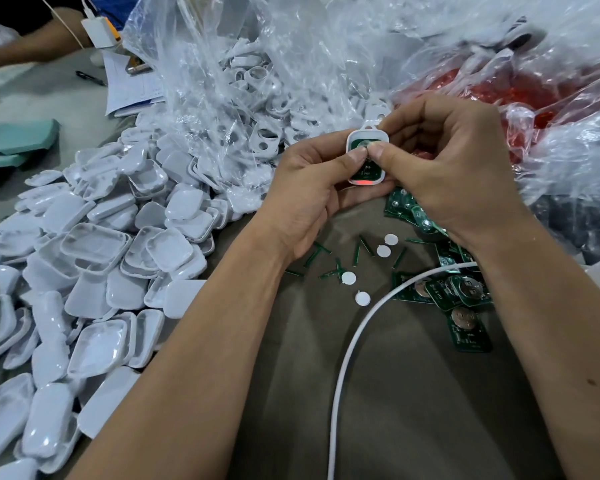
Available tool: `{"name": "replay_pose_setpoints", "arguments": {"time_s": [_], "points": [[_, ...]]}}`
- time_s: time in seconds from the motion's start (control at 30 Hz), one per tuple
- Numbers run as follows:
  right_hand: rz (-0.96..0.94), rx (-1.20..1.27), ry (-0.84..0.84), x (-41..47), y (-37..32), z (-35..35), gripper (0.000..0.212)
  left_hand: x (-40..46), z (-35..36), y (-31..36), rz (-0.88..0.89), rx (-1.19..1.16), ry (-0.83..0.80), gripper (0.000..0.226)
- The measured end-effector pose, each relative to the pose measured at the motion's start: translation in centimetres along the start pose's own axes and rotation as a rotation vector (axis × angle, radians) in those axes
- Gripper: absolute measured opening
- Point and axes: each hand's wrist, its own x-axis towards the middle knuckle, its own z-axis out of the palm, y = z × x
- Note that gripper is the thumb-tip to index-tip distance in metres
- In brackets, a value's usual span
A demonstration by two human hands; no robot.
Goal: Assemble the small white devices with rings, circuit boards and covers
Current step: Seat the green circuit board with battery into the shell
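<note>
Holding a white shell [367,157] above the table [388,393], the left hand [305,199] cradles it while the right hand [444,168] pinches its top, both thumbs pressing the green board [366,169] inside. Its long axis runs away from the person, loop end farthest. Left of the shell, covers [94,258] spill from a clear bag [229,71]. Below it lie loose boards [465,306], white discs [362,298] and a cable [357,341], bare tabletop between.
</note>
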Motion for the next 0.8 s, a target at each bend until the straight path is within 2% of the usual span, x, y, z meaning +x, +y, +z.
{"name": "replay_pose_setpoints", "arguments": {"time_s": [0.27, 0.47, 0.8], "points": [[0.035, -0.006, 0.018, 0.0, 0.3, 0.3, 0.011, 0.0, 0.2, 0.0, -0.018, 0.015, 0.038, 0.026], [0.075, 0.031, 0.025, 0.0, 0.5, 0.4, 0.012, -0.1, 0.3, 0.3, -0.086, -0.063, 0.054, 0.025], [-0.007, -0.096, 0.046, 0.0, 0.2, 0.1, 0.015, -0.2, 0.1, 1.0, -0.202, -0.235, 0.016, 0.034]]}}
